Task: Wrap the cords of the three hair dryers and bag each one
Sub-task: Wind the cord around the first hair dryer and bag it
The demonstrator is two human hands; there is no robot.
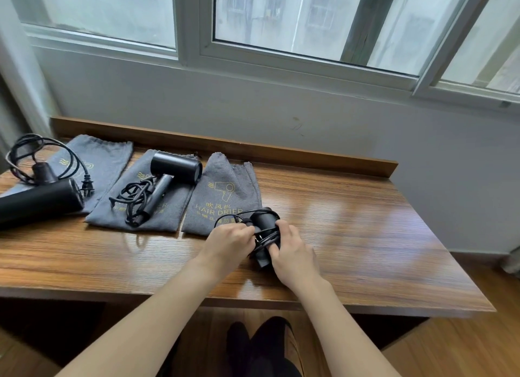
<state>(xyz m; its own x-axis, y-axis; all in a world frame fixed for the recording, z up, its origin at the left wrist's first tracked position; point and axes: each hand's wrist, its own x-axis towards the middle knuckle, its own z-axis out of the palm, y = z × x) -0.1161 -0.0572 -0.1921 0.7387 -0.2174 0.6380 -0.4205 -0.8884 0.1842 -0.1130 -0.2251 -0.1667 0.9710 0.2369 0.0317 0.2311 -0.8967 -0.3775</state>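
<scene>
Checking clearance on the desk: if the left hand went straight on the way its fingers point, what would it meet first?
The black hair dryer it already touches; the left hand points right, toward the right hand.

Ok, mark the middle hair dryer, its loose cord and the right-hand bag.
middle hair dryer (176,167), head view, on its barrel
loose cord (133,198), head view, on the tangle
right-hand bag (225,185), head view, on the printed fabric

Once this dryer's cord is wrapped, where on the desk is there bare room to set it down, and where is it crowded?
Bare wood lies right of the right bag, out to the desk's right edge and back rail. A front strip below the bags is also bare. The left half is crowded: left dryer, middle dryer and their loose cords on bags. Both hands, left and right, hold the third dryer.
</scene>
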